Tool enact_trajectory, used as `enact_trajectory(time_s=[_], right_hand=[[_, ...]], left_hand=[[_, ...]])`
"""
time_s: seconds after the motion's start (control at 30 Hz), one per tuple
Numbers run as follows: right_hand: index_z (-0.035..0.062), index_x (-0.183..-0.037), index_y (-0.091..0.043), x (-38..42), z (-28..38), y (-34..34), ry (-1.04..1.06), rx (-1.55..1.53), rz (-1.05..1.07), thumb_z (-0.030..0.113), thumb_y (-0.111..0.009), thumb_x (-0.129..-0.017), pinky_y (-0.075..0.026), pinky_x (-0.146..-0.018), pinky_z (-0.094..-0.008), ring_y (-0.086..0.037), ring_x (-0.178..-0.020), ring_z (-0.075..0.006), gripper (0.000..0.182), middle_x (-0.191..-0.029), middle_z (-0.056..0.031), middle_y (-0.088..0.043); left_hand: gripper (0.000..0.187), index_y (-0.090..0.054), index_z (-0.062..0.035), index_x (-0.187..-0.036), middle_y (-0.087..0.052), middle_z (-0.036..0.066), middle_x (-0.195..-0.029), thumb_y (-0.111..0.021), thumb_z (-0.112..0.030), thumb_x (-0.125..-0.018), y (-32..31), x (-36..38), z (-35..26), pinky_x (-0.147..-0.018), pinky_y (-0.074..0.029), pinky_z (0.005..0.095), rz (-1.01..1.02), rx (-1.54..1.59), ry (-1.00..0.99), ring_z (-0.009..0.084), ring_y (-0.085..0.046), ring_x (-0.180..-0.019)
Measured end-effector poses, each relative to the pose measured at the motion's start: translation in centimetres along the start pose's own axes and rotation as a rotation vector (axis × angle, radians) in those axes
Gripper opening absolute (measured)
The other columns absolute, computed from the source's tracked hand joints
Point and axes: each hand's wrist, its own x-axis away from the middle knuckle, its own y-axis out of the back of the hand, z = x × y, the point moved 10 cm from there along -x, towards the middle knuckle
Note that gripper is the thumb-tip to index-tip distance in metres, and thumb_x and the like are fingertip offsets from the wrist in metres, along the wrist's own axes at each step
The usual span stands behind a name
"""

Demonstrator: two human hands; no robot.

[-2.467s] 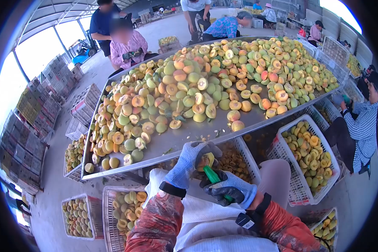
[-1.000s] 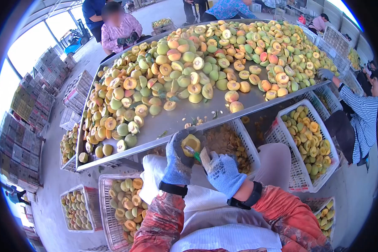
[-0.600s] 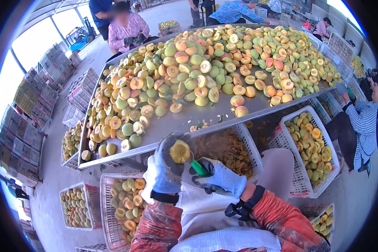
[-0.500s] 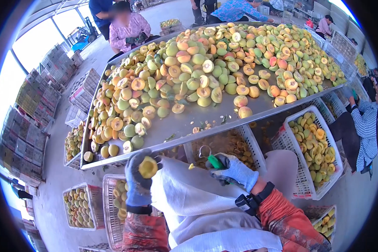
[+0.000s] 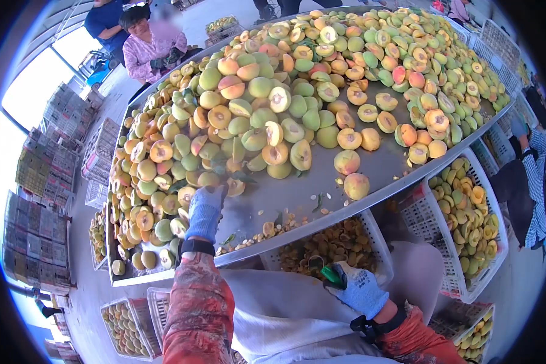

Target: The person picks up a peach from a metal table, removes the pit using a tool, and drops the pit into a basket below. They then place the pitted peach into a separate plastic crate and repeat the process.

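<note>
My left hand [image 5: 206, 209], in a blue work glove, reaches over the metal table [image 5: 249, 212] to the near edge of a heap of halved peaches [image 5: 279, 127]. Its fingertips are at a peach half [image 5: 208, 179], partly hidden and blurred, so I cannot tell whether they grip it. Below the table's front edge, my gloved right hand [image 5: 358, 291] is closed around the green handle of a pitting tool [image 5: 332, 276], whose thin wire loop points up and left. Loose pits and scraps [image 5: 267, 233] lie along the table's near side.
Under the table edge stands a white crate [image 5: 379, 249] of fruit scraps. Another crate [image 5: 461, 288] of peach halves is to my right, and one [image 5: 127, 330] at lower left. Across the table sits a person in a pink patterned top [image 5: 145, 51]. Stacked crates [image 5: 36, 224] line the left.
My left hand has moved forward from my lap to the fruit heap, and the peach half it held no longer shows in it. My right hand keeps the pitting tool. The view has shifted.
</note>
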Motion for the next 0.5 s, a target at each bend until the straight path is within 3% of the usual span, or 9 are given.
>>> enact_trajectory(time_s=[0.1,0.13,0.17,0.23,0.27,0.3,0.37,0.43,0.5], right_hand=[[0.0066,-0.109,-0.052,0.2,-1.0,0.7,0.071,-0.033,-0.101,0.037,-0.066,-0.076,-0.05,-0.061,-0.04,-0.064,-0.072,-0.0322,0.047,-0.081,-0.0149,-0.064],[0.0066,-0.109,-0.052,0.3,-1.2,0.9,0.059,-0.036,-0.1,0.037,-0.066,-0.076,-0.05,-0.061,-0.04,-0.064,-0.072,-0.0322,0.047,-0.081,-0.0149,-0.064],[0.0059,-0.11,-0.052,0.2,-1.4,1.5,0.016,-0.025,-0.11,0.036,-0.067,-0.076,-0.05,-0.062,-0.0395,-0.064,-0.073,-0.0318,0.048,-0.083,-0.0145,-0.065],[0.0053,-0.111,-0.052,-0.1,-1.2,1.9,-0.011,-0.015,-0.118,0.036,-0.068,-0.076,-0.05,-0.062,-0.0391,-0.064,-0.075,-0.0313,0.05,-0.086,-0.0142,-0.065],[0.0049,-0.112,-0.052,0.0,-0.7,2.5,0.034,-0.02,-0.16,0.033,-0.068,-0.076,-0.051,-0.063,-0.0386,-0.064,-0.076,-0.031,0.049,-0.088,-0.0139,-0.065],[0.0045,-0.112,-0.053,0.2,0.0,3.1,0.08,-0.023,-0.203,0.031,-0.069,-0.076,-0.051,-0.063,-0.0382,-0.064,-0.077,-0.0307,0.048,-0.09,-0.0135,-0.065],[0.0045,-0.114,-0.053,0.6,2.4,4.0,0.181,-0.052,-0.255,0.029,-0.069,-0.076,-0.051,-0.064,-0.0378,-0.064,-0.077,-0.0306,0.048,-0.091,-0.0135,-0.065],[0.0044,-0.115,-0.053,1.2,5.6,4.8,0.288,-0.076,-0.302,0.027,-0.07,-0.076,-0.051,-0.064,-0.0374,-0.064,-0.077,-0.0305,0.048,-0.091,-0.0134,-0.065],[0.0045,-0.117,-0.052,2.1,9.2,5.1,0.401,-0.092,-0.331,0.025,-0.069,-0.076,-0.051,-0.064,-0.0371,-0.064,-0.076,-0.0301,0.049,-0.091,-0.0138,-0.065]], left_hand=[[0.054,-0.052,-0.0021,-0.113,-0.063,0.02,-0.094,-0.066,-0.037,-0.075,-3.9,-1.9,-4.6,-0.074,-0.049,0.0409,-0.164,-0.302,-0.369,0.0348,-0.062,-0.083],[0.063,-0.046,-0.0043,-0.121,-0.056,0.022,-0.112,-0.07,-0.032,-0.07,-5.3,-1.6,-4.5,-0.087,-0.044,0.0425,-0.165,-0.316,-0.352,0.0352,-0.054,-0.104],[0.063,-0.045,-0.0051,-0.123,-0.054,0.022,-0.115,-0.07,-0.024,-0.069,-6.0,-1.0,-4.9,-0.089,-0.043,0.0421,-0.169,-0.266,-0.402,0.0348,-0.052,-0.108],[0.059,-0.047,-0.0039,-0.123,-0.057,0.019,-0.11,-0.069,-0.017,-0.069,-6.9,0.2,-4.7,-0.088,-0.045,0.0383,-0.076,-0.068,-0.55,0.0315,-0.055,-0.104],[0.051,-0.051,-0.004,-0.117,-0.061,0.013,-0.094,-0.068,-0.004,-0.069,-7.4,0.3,-3.4,-0.052,-0.05,0.0279,0.059,0.29,-0.49,0.0202,-0.062,-0.064],[0.049,-0.052,-0.0064,-0.118,-0.061,0.01,-0.085,-0.066,-0.006,-0.07,-6.3,3.8,-3.8,-0.038,-0.04,0.0223,0.157,0.734,-0.228,0.0152,-0.056,-0.048],[0.043,-0.053,-0.0036,-0.116,-0.06,0.013,-0.091,-0.064,-0.017,-0.076,-5.4,8.0,-3.2,-0.05,-0.05,0.0376,0.384,1.028,-0.119,0.0214,-0.059,-0.056],[0.047,-0.05,-0.0003,-0.118,-0.061,0.013,-0.091,-0.059,-0.026,-0.08,-5.5,12.9,-3.4,-0.054,-0.051,0.0346,0.658,1.419,-0.06,0.0228,-0.06,-0.061],[0.05,-0.048,0.0002,-0.12,-0.061,0.013,-0.093,-0.055,-0.033,-0.083,-5.8,16.2,-3.6,-0.058,-0.051,0.0328,0.71,1.537,-0.088,0.025,-0.062,-0.069]])
